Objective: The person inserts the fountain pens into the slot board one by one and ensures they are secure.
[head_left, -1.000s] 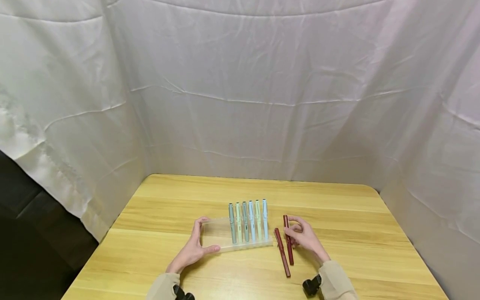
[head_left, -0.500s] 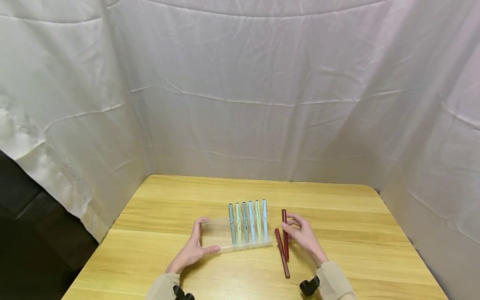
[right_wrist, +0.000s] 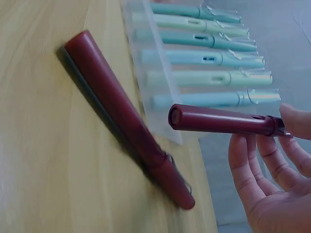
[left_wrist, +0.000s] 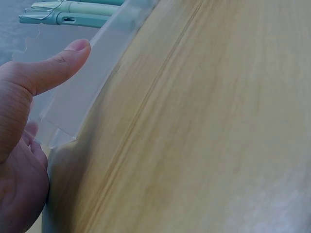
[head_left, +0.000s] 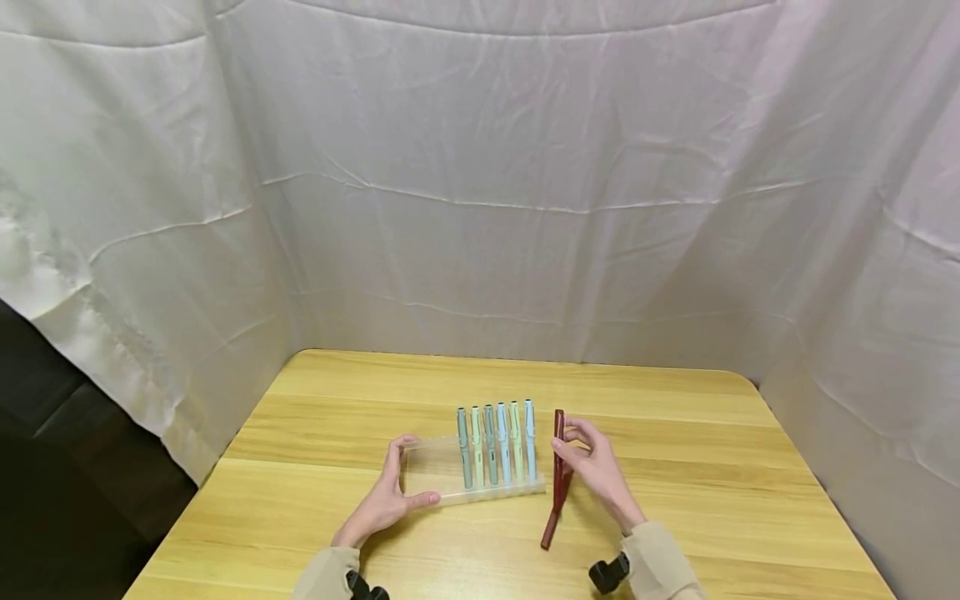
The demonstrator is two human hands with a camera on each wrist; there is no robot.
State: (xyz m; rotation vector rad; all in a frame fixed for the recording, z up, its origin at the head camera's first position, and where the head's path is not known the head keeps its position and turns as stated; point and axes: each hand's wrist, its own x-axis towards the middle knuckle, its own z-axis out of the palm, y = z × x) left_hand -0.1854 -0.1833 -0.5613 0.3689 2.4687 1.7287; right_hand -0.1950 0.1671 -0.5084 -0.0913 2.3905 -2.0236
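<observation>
My left hand [head_left: 386, 502] grips the left end of a clear plastic pen rack [head_left: 433, 467], thumb on its front edge and fingers at the back corner. Several grey-green, pale green and light blue pens [head_left: 492, 442] lie side by side in the rack's right part. Between thumb and fingers, my right hand [head_left: 600, 471] pinches a dark red pen [right_wrist: 218, 119], raised just right of the rack. Under it on the table lies a second dark red pen [right_wrist: 116, 99], partly covered by the held one in the head view.
The wooden table [head_left: 360, 383] has rounded far corners. Pale cloth [head_left: 480, 250] hangs behind it and at both sides. A dark surface [head_left: 60, 467] shows at the far left.
My right hand has moved left toward the rack, lifting its red pen. The other red pen has swivelled, its near end now pointing left. The left hand and rack stay put.
</observation>
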